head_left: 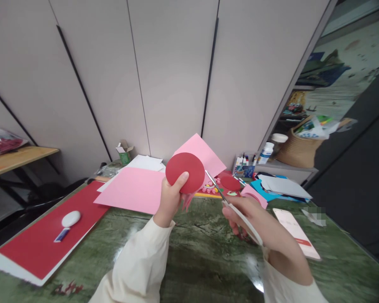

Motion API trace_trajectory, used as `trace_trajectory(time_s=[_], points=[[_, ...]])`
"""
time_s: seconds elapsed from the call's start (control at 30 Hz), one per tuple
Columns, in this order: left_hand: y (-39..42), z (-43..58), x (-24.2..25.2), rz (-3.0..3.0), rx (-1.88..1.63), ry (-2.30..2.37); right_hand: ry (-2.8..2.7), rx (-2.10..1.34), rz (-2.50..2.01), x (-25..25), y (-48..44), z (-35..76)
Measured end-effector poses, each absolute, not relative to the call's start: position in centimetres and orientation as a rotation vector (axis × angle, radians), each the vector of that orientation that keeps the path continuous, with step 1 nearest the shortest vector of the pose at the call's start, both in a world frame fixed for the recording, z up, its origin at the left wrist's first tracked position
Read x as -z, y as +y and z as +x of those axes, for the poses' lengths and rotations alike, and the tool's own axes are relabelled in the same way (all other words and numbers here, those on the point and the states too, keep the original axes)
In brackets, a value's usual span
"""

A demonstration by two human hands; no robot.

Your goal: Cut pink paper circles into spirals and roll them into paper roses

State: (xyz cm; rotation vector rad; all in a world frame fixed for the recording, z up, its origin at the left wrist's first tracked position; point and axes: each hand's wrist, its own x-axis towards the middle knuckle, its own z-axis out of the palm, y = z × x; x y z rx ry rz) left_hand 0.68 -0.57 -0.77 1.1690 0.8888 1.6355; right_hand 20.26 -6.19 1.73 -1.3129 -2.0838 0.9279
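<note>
My left hand point(172, 198) pinches a red paper circle point(185, 168), thumb on its front face, and holds it up above the table. A pink paper sheet point(197, 151) shows behind the circle, its corner pointing up; whether the hand holds it too, I cannot tell. Pink strips dangle below the circle. My right hand point(244, 212) is closed round a pair of scissors point(219, 189) with white handles. Their blade tips point up and left, close to the circle's right edge.
Left on the green table point(202, 252) lie a red sheet point(57, 227) with a white oval object point(71, 219), and a large pink sheet point(135, 189). Toward the right are another red circle point(230, 182), a pen box point(244, 166) and a phone point(295, 231). Cabinet doors point(173, 75) stand behind.
</note>
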Motion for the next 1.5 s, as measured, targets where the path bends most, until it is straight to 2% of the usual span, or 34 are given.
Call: trace_trajectory(time_s=[0.3,0.9,1.5], points=[[-1.4,1.1,0.7,1.241,-1.548,0.935,-1.997,-1.035,-1.196,-1.5,-5.5,19.9],[-2.4,0.8,0.0,1.344,-1.496,0.948,-2.054,-0.905,-1.262,-1.7,-5.5,20.3],[-2.3,0.2,-0.1,1.371,-1.506,0.932,-2.032,-0.937,-1.286,-1.7,-5.6,20.3]])
